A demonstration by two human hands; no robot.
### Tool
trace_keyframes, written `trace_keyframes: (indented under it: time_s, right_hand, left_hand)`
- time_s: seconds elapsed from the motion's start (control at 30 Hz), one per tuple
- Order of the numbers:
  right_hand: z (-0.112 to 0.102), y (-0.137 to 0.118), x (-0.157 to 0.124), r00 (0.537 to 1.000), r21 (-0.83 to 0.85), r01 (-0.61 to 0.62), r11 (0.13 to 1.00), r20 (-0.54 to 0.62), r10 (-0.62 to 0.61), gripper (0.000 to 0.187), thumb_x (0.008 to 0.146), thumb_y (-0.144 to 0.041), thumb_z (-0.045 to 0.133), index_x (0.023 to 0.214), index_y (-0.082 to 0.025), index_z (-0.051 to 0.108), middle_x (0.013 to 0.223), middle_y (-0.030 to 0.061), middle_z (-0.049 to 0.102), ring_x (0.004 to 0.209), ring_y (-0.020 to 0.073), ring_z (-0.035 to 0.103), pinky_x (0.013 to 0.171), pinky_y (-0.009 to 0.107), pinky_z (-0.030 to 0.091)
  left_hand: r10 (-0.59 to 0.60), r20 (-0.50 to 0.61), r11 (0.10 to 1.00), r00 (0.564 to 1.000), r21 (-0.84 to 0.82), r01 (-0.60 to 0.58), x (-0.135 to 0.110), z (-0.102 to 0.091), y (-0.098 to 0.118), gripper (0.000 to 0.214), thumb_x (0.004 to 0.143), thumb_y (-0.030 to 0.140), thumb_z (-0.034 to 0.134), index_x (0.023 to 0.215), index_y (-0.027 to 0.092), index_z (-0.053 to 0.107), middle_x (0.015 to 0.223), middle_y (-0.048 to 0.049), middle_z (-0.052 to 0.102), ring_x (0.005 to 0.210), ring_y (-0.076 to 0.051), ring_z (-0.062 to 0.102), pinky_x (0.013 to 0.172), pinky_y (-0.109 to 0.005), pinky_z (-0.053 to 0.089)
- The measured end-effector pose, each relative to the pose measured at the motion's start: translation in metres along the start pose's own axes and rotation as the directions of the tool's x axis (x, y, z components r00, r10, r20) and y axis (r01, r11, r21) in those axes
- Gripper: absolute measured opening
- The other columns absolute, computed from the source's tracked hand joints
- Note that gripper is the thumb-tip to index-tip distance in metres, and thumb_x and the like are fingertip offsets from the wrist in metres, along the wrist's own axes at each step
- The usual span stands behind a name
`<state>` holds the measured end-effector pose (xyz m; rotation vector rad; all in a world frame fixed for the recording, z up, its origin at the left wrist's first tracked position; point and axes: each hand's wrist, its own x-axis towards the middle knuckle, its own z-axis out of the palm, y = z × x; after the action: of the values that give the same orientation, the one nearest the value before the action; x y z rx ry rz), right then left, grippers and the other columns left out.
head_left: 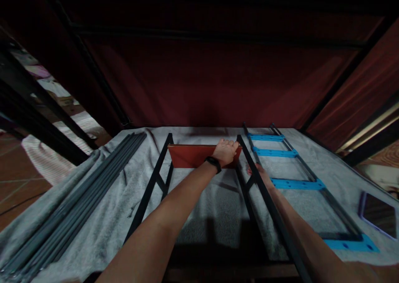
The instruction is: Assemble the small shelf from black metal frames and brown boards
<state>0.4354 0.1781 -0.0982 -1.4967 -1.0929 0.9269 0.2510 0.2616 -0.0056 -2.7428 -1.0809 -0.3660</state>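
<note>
Presently one left hand [226, 151], wearing one black wristband [213, 163], is gripping one red-brown board [191, 156]; its fingers are curling closed over the board's top edge at the right end. The board is standing on edge across the far end of one black frame [146, 198], sitting between the frame's two long rails. One right hand [259, 174] is lying just beside the right rail, on its outer side. The rail is hiding most of it, so whether its fingers are open or closed cannot be told. One grey cloth [205, 208] is covering the work surface under everything. To the right, one second dark frame [311, 175] is lying flat, carrying four blue crosspieces [297, 184]. At the left, one bundle of grey rods [93, 181] is lying lengthwise; the rods are too tightly packed to be counted. One purple-edged phone [377, 212] is lying flat at the far right, well apart from both hands. One dark red curtain [202, 79] is hanging behind
</note>
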Motion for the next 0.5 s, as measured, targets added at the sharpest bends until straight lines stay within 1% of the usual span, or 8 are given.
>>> trace_keyframes:
  time_s: [0.1,0.2,0.3,0.37,0.4,0.43,0.47,0.5]
  right_hand:
    - [-0.021,0.002,-0.009,0.998,0.099,-0.07,0.993,-0.001,0.07,0.028,0.068,-0.042,0.066,0.085,-0.02,0.063,0.069,0.0026,0.066,0.061,0.0172,0.061,0.057,0.027,0.05]
    - [-0.041,-0.008,-0.015,0.983,0.23,-0.152,0.961,-0.064,0.17,0.032,0.057,-0.032,0.075,0.086,-0.021,0.066,0.08,0.0032,0.069,0.068,0.0163,0.063,0.062,0.027,0.053]
    - [-0.046,-0.047,-0.021,0.978,0.185,-0.008,0.983,-0.205,0.046,0.034,0.057,-0.029,0.076,0.089,-0.02,0.068,0.094,0.0043,0.07,0.077,0.015,0.063,0.067,0.025,0.053]
    - [-0.03,-0.09,-0.028,0.977,0.122,0.115,0.986,-0.195,-0.09,0.031,0.064,-0.033,0.074,0.091,-0.02,0.068,0.096,0.0045,0.07,0.079,0.0146,0.063,0.07,0.026,0.052]
    - [-0.015,-0.114,-0.033,0.98,0.084,0.167,0.982,-0.126,-0.156,0.03,0.068,-0.036,0.072,0.093,-0.02,0.068,0.097,0.0046,0.07,0.08,0.0147,0.062,0.072,0.027,0.052]
    - [0.004,-0.138,-0.039,0.977,0.04,0.214,0.976,-0.003,-0.214,0.029,0.072,-0.037,0.069,0.095,-0.02,0.069,0.097,0.0045,0.071,0.081,0.0149,0.062,0.075,0.028,0.051]
    - [0.027,-0.162,-0.045,0.955,-0.001,0.262,0.965,0.148,-0.259,0.028,0.075,-0.038,0.067,0.097,-0.021,0.069,0.097,0.0044,0.071,0.083,0.0156,0.063,0.078,0.03,0.051]
    - [0.053,-0.182,-0.053,0.908,-0.034,0.311,0.95,0.305,-0.286,0.027,0.078,-0.039,0.064,0.098,-0.021,0.069,0.097,0.0042,0.071,0.085,0.0171,0.064,0.081,0.032,0.051]
  left_hand:
    - [0.0,-0.059,1.0,0.998,0.024,0.002,-0.008,0.003,-0.002,0.04,0.093,0.03,0.05,0.13,0.015,0.051,0.116,-0.0115,0.064,0.108,-0.025,0.055,0.107,-0.045,0.029]
    - [-0.1,-0.08,0.994,0.992,0.028,0.102,-0.017,0.004,-0.006,0.042,0.094,0.033,0.05,0.132,0.015,0.05,0.117,-0.0122,0.063,0.11,-0.026,0.054,0.109,-0.048,0.026]
    - [-0.167,-0.081,0.986,0.983,0.0,0.167,-0.026,0.003,-0.006,0.042,0.095,0.031,0.048,0.134,0.016,0.048,0.117,-0.0119,0.062,0.111,-0.027,0.052,0.109,-0.05,0.026]
    - [-0.183,-0.085,0.983,0.979,-0.044,0.18,-0.03,0.001,-0.004,0.042,0.095,0.029,0.047,0.135,0.017,0.048,0.12,-0.0114,0.061,0.112,-0.026,0.052,0.11,-0.05,0.025]
    - [-0.197,-0.085,0.978,0.977,-0.083,0.19,-0.031,-0.001,-0.002,0.041,0.095,0.029,0.047,0.134,0.017,0.049,0.12,-0.0108,0.061,0.112,-0.026,0.052,0.111,-0.05,0.025]
    - [-0.218,-0.082,0.97,0.972,-0.132,0.206,-0.031,-0.002,0.0,0.038,0.095,0.029,0.048,0.131,0.018,0.052,0.119,-0.0097,0.062,0.112,-0.025,0.052,0.112,-0.048,0.025]
    - [-0.246,-0.072,0.955,0.967,-0.189,0.229,-0.031,-0.003,0.001,0.034,0.094,0.031,0.049,0.126,0.02,0.055,0.118,-0.0082,0.063,0.112,-0.024,0.052,0.111,-0.047,0.026]
    - [-0.284,-0.048,0.931,0.958,-0.252,0.263,-0.031,-0.005,0.003,0.029,0.094,0.034,0.051,0.12,0.022,0.06,0.115,-0.0061,0.064,0.111,-0.023,0.053,0.11,-0.045,0.029]
